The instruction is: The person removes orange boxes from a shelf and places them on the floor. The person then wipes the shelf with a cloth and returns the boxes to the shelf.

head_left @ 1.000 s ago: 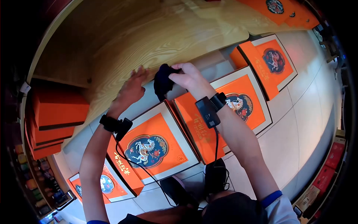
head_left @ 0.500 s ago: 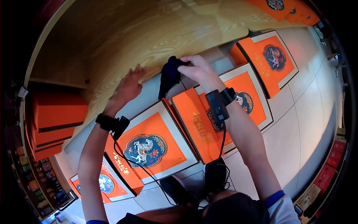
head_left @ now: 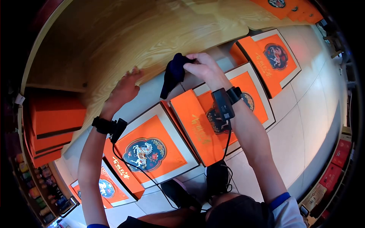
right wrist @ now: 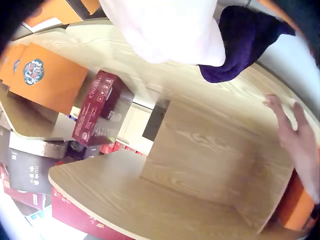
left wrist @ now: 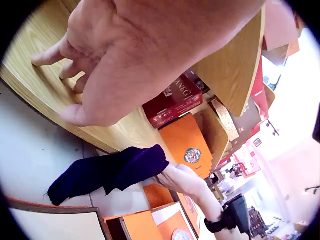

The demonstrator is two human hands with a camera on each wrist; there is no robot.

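Observation:
My right hand [head_left: 205, 68] pinches a dark navy-purple cloth [head_left: 175, 74] between thumb and fingers, and the cloth hangs down over the front edge of a wooden shelf [head_left: 152, 41]. In the left wrist view the cloth [left wrist: 110, 172] droops in folds beside the shelf edge. My left hand [head_left: 123, 91] reaches over the same edge with fingers spread and holds nothing. Its fingertips are at the wood surface in the left wrist view. Below the hands, an orange gift box [head_left: 178, 163] with a horse medallion stands on the floor.
More orange boxes line the floor, one [head_left: 251, 60] farther right. A stack of orange boxes [head_left: 57, 114] stands at the left end of the shelf. A maroon box [right wrist: 102, 107] sits on the shelf. Dark shoes [head_left: 218, 178] are close to the floor boxes.
My right hand has moved a little right and up in the head view, carrying the cloth, which now hangs longer. The left hand has shifted slightly left along the shelf.

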